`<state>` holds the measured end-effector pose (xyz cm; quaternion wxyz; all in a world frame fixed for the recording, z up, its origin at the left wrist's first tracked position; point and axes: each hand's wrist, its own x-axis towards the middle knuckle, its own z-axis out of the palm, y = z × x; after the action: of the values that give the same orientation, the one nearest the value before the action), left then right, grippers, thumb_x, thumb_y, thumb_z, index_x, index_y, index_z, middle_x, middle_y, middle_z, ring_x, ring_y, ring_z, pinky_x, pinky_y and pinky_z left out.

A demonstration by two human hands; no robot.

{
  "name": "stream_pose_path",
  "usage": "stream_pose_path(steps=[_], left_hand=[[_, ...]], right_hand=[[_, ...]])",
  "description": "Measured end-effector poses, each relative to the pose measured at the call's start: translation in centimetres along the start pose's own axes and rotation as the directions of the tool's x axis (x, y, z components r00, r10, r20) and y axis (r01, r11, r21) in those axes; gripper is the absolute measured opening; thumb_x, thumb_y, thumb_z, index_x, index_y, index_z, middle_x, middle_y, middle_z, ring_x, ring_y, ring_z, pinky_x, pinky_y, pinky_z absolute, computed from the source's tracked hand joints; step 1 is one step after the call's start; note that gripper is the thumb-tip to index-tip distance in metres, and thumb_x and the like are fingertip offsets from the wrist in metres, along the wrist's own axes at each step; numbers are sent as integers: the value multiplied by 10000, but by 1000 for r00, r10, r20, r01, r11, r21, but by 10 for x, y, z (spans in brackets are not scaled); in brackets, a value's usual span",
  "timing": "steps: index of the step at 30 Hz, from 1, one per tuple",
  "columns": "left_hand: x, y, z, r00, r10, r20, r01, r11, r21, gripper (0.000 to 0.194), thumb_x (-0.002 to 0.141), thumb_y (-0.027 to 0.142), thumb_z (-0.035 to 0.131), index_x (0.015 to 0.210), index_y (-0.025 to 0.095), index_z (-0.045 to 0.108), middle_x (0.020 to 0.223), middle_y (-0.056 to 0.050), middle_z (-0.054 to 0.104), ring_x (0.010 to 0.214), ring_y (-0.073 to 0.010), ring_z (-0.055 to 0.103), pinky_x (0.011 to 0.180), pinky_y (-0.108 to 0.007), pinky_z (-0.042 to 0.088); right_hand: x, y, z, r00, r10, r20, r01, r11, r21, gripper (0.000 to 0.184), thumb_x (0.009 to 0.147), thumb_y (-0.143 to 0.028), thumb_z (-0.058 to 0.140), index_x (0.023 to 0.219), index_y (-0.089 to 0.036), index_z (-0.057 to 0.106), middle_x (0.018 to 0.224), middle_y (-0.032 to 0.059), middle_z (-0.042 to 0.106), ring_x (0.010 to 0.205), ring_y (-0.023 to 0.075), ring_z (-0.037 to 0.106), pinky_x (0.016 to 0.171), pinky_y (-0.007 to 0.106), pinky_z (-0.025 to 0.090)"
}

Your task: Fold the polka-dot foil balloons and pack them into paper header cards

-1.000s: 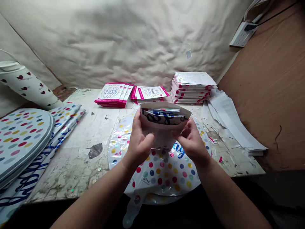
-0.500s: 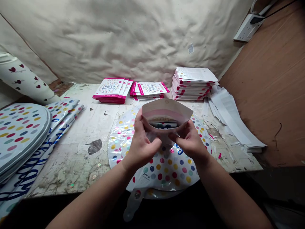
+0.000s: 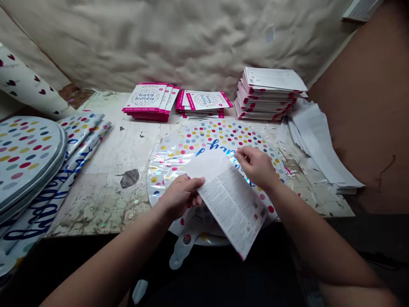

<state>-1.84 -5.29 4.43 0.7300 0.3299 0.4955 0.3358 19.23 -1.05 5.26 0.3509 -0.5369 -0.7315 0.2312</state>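
A white paper envelope [image 3: 234,209] with fine print on its back is tilted in front of me, its plain flap [image 3: 209,164] pointing up and left. My left hand [image 3: 182,192] pinches its left edge, thumb on top. Close to the flap's right edge is my right hand [image 3: 257,166], fingers curled together; whether anything is between them I cannot make out. Under both hands lie flat foil balloons [image 3: 217,132] with coloured dots and blue lettering; a clear-looking tail [image 3: 180,251] hangs over the table edge.
Pink-edged birthday packets [image 3: 147,98] and more packets [image 3: 207,101] stand at the back, with a tall envelope stack [image 3: 271,96] to their right. White paper strips [image 3: 319,145] lie at right. Dotted foil balloons [image 3: 28,157] are piled at left. A small whitish piece [image 3: 139,292] shows below the table.
The envelope, held open in both hands before, has been turned and tilted so its printed back shows. My right hand has come off its side to near the flap. The view has shifted slightly.
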Motion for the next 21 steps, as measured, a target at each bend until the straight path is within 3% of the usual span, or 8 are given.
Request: stream_pose_path(steps=[2, 5, 12, 18, 21], left_hand=[[-3, -10, 2, 999, -33, -29, 33, 999, 10, 210, 673, 288, 641, 624, 91, 589, 404, -25, 555, 347, -88, 496, 346, -153, 330], [-9, -15, 6, 1000, -18, -14, 18, 998, 62, 262, 685, 317, 618, 581, 77, 605, 405, -50, 569, 346, -90, 495, 379, -171, 371], [-15, -20, 5, 995, 86, 46, -95, 964, 247, 406, 760, 338, 552, 430, 106, 594, 398, -57, 566, 366, -94, 478, 430, -202, 391], [-14, -24, 10, 997, 43, 59, -54, 979, 199, 325, 774, 347, 554, 584, 100, 645, 460, -48, 611, 401, -105, 527, 438, -195, 418], [-13, -22, 13, 997, 38, 61, -50, 977, 207, 325, 781, 337, 551, 578, 100, 638, 459, -47, 616, 399, -105, 538, 436, -191, 428]], right_hand=[[-15, -10, 12, 971, -217, 100, 228, 967, -112, 156, 844, -220, 516, 882, -201, 666, 860, 53, 666, 798, 181, 600, 735, 314, 467], [-32, -26, 26, 923, -332, 194, 364, 916, -167, 180, 864, -193, 496, 897, -202, 673, 874, 66, 667, 818, 188, 606, 745, 311, 466], [-34, -31, 36, 904, -352, 241, 412, 868, -278, 191, 867, -162, 455, 792, -176, 629, 799, 81, 632, 766, 205, 572, 688, 321, 442], [-33, -28, 26, 916, -281, 287, 339, 924, -178, 140, 867, -140, 451, 865, -178, 586, 827, 54, 641, 784, 172, 578, 704, 271, 445], [-37, -35, 30, 883, -318, 345, 430, 844, -320, 172, 854, -121, 420, 813, -168, 580, 786, 76, 616, 739, 195, 552, 654, 295, 430]])
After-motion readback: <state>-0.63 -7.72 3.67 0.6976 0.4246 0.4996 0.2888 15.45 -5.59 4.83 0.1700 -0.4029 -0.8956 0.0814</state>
